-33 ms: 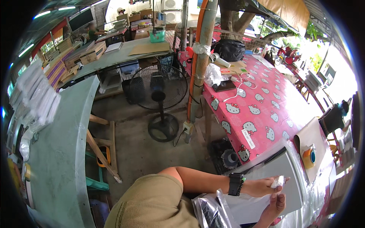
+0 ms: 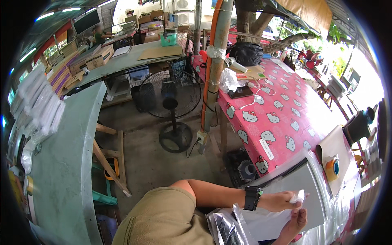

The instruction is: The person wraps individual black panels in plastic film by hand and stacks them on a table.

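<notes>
We see the left hand (image 2: 279, 201), black watch (image 2: 252, 197) on its wrist, with fingers pinched together on a small white wad (image 2: 298, 197) over the grey panel (image 2: 304, 188) at near right. The right hand (image 2: 296, 222) lies just nearer, fingers curled against the white sheet (image 2: 265, 222) on that panel; how firmly it grips we cannot tell. A clear plastic bag (image 2: 224, 226) sits left of the sheet. A tape roll (image 2: 331, 168) rests farther right.
</notes>
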A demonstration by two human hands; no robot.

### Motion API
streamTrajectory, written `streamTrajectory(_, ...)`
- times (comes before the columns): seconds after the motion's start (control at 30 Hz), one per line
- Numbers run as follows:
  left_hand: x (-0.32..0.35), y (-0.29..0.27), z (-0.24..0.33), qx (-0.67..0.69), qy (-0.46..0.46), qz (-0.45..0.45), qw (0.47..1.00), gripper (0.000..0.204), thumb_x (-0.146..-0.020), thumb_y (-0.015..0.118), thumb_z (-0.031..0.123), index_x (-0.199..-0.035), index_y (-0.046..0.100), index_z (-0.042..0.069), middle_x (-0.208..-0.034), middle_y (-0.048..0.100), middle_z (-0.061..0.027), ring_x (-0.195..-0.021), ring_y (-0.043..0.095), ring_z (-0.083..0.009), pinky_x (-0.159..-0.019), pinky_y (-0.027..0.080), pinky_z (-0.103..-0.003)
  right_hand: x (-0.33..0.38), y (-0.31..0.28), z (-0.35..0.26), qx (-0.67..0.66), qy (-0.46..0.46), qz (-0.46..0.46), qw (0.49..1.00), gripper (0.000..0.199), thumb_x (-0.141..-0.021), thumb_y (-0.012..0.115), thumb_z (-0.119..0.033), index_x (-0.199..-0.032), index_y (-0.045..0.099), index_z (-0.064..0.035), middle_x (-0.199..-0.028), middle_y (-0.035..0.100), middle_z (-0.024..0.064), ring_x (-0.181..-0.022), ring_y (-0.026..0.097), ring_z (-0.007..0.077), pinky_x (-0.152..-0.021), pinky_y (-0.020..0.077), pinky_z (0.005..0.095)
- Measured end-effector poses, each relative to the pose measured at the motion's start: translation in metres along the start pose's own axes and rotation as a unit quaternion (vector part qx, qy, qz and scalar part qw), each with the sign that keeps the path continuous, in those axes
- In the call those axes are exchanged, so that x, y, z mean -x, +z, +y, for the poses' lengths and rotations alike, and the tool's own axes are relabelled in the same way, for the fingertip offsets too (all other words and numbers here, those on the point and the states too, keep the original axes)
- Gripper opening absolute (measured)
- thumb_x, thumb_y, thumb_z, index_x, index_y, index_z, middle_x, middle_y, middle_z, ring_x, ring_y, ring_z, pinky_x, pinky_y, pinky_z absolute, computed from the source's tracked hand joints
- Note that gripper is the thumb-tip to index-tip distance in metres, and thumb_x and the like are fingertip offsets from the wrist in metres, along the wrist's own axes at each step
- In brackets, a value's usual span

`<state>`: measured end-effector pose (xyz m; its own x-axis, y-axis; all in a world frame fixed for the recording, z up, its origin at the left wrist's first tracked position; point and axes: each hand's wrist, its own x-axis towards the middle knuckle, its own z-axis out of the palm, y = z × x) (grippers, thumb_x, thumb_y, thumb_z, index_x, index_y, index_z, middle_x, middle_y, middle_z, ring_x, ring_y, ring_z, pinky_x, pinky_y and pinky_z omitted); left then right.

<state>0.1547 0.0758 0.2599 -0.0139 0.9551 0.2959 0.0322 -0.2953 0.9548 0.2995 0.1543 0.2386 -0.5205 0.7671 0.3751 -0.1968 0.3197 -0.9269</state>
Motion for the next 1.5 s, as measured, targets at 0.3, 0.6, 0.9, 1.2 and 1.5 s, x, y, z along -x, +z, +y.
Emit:
streamTrajectory(0.3, 0.006, 0.006, -0.013, 0.079, 0.002, 0.089, 0.993, 0.035, -0.078, 0.062, 0.027, -0.096, 0.053, -0.002, -0.084, 0.058, -0.0020, -0.076, 0.047, -0.0051, -0.064, 0.042, -0.023, 0.015, -0.004, -0.016, 0.148, 0.037, 0.075, 0.985, 0.019, -0.084, 0.052, -0.012, -0.068, 0.044, -0.0043, -0.064, 0.037, -0.0050, -0.060, 0.032, 0.0047, -0.054, 0.0279, 0.0180)
streamTrajectory(0.6, -0.010, -0.005, -0.010, 0.341, -0.212, -0.001, 0.916, 0.028, -0.080, 0.061, 0.022, -0.100, 0.053, 0.005, -0.086, 0.055, 0.0010, -0.076, 0.053, -0.0068, -0.065, 0.043, -0.023, -0.004, 0.009, -0.029, 0.171, 0.029, 0.106, 0.979, 0.014, -0.084, 0.053, -0.008, -0.072, 0.049, -0.0013, -0.056, 0.041, -0.0032, -0.053, 0.033, 0.0036, -0.046, 0.0287, 0.0187)
streamTrajectory(0.9, -0.016, 0.006, -0.002, 0.420, -0.189, 0.065, 0.885, 0.019, -0.083, 0.057, 0.024, -0.089, 0.053, 0.006, -0.077, 0.055, -0.0007, -0.075, 0.053, -0.0075, -0.061, 0.043, -0.023, -0.011, 0.014, -0.023, 0.218, -0.021, 0.109, 0.970, 0.013, -0.084, 0.054, -0.011, -0.076, 0.049, -0.0020, -0.052, 0.042, 0.0010, -0.047, 0.034, 0.0067, -0.042, 0.0314, 0.0203)
streamTrajectory(1.2, -0.024, -0.004, -0.020, 0.284, -0.180, 0.036, 0.941, 0.024, -0.083, 0.057, 0.030, -0.078, 0.053, 0.007, -0.068, 0.046, 0.0029, -0.060, 0.042, -0.0058, -0.052, 0.033, -0.020, -0.008, 0.007, -0.026, 0.100, 0.054, 0.095, 0.989, 0.013, -0.085, 0.053, -0.012, -0.078, 0.051, -0.0018, -0.058, 0.045, -0.0035, -0.053, 0.039, 0.0035, -0.048, 0.0326, 0.0181)
streamTrajectory(1.5, -0.011, -0.003, -0.018, 0.457, -0.196, 0.039, 0.866, 0.019, -0.083, 0.055, 0.024, -0.080, 0.051, 0.006, -0.068, 0.054, -0.0031, -0.068, 0.053, -0.0106, -0.063, 0.044, -0.025, -0.008, -0.005, -0.023, 0.120, 0.105, 0.093, 0.983, 0.015, -0.085, 0.052, -0.013, -0.078, 0.053, -0.0009, -0.062, 0.045, -0.0021, -0.058, 0.042, 0.0046, -0.052, 0.0352, 0.0190)
